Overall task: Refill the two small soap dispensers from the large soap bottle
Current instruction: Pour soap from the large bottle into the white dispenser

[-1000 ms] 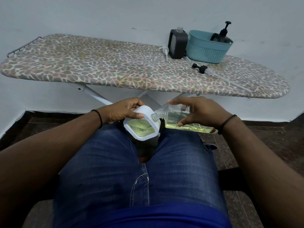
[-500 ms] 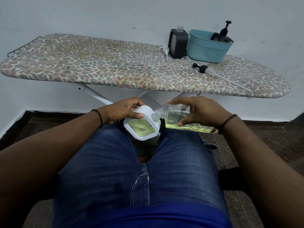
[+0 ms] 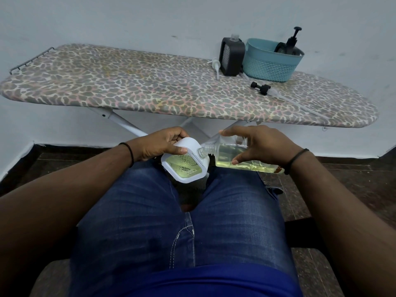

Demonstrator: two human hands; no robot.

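Observation:
Above my knees, my left hand [image 3: 161, 144] grips a small white soap dispenser [image 3: 185, 162] with a clear, yellow-green window, tilted toward me. My right hand [image 3: 261, 144] grips the large clear soap bottle [image 3: 242, 158], which lies almost on its side with yellowish soap pooled along its lower wall. The bottle's open neck touches the top right corner of the white dispenser. A small black dispenser [image 3: 231, 56] without its pump stands on the ironing board [image 3: 150, 88] at the back right.
A teal basket [image 3: 270, 63] holding a black pump bottle [image 3: 289, 45] stands right of the black dispenser. A white pump [image 3: 216, 66] and a black pump with a long tube [image 3: 262, 88] lie on the board. My legs in jeans fill the foreground.

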